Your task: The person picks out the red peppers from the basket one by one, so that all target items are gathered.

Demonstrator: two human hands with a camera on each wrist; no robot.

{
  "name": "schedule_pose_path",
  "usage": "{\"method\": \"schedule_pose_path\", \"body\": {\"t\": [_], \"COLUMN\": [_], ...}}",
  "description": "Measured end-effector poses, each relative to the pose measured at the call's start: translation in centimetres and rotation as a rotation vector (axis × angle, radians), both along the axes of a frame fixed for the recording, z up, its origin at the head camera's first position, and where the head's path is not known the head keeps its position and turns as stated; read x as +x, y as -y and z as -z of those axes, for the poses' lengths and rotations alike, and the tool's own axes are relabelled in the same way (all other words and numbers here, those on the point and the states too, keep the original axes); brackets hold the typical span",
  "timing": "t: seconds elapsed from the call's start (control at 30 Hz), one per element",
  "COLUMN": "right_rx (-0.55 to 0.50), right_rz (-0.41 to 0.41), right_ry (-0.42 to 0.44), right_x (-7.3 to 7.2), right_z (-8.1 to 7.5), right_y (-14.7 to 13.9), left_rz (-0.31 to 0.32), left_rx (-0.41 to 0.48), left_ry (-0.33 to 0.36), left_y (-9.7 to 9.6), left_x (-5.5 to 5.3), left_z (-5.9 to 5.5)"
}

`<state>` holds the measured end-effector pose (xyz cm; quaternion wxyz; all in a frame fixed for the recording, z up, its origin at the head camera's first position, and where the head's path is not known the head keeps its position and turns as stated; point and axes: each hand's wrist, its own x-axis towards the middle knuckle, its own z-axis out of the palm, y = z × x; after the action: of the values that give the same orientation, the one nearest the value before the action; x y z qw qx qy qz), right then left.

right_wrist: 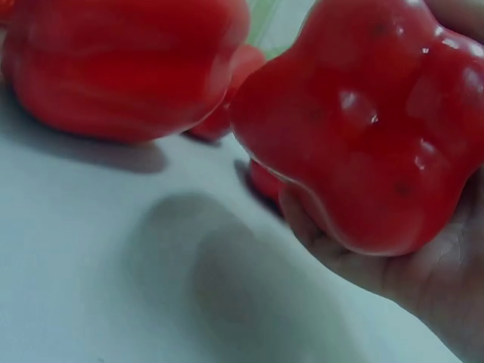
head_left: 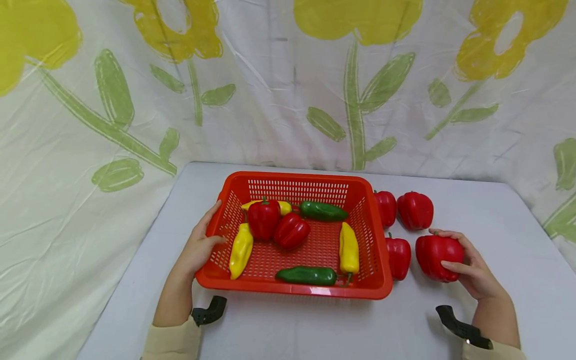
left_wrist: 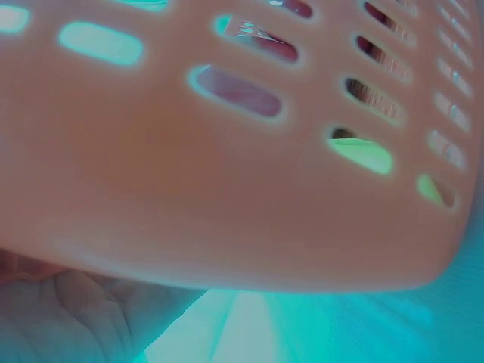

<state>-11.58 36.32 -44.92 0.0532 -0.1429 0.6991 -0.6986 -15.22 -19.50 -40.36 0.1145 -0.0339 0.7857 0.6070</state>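
Observation:
My left hand [head_left: 197, 252] grips the left rim of a red plastic basket [head_left: 292, 289], thumb over the inner side; the left wrist view shows the slotted basket wall [left_wrist: 227, 219] close up. Inside lie two red bell peppers, several yellow peppers and two green chili peppers [head_left: 310, 275]. My right hand [head_left: 480, 272] holds a red bell pepper [head_left: 434, 256] right of the basket, thumb and fingers around its sides. In the right wrist view, its lobed bottom [right_wrist: 370, 128] faces the camera, and a shadow lies on the table below.
Three more red bell peppers [head_left: 415, 210] stand on the white table [head_left: 337, 330] along the basket's right side. Behind the table hangs a white curtain [head_left: 270, 130] with painted yellow flowers. Dark wrist mounts [head_left: 210, 310] stick out from both wrists.

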Motion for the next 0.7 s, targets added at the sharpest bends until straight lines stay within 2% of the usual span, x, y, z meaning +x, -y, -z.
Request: {"method": "schedule_pose_path", "body": {"t": [0.17,0.47,0.7], "right_rx": [0.013,0.075,0.091], "right_rz": [0.022,0.016,0.024], "right_ry": [0.017,0.043,0.058], "right_x": [0.0,-0.2,-0.4], "right_z": [0.7,1.9,2.1], "right_y": [-0.1,-0.2,-0.1], "left_rz": [0.002,-0.005,0.002], "left_rx": [0.000,0.007,0.008], "left_ry": [-0.002,0.000,-0.009], "left_y": [-0.1,-0.1,-0.2], "left_x": [0.0,0.1,0.1], "left_z": [-0.2,-0.3,-0.3]}}
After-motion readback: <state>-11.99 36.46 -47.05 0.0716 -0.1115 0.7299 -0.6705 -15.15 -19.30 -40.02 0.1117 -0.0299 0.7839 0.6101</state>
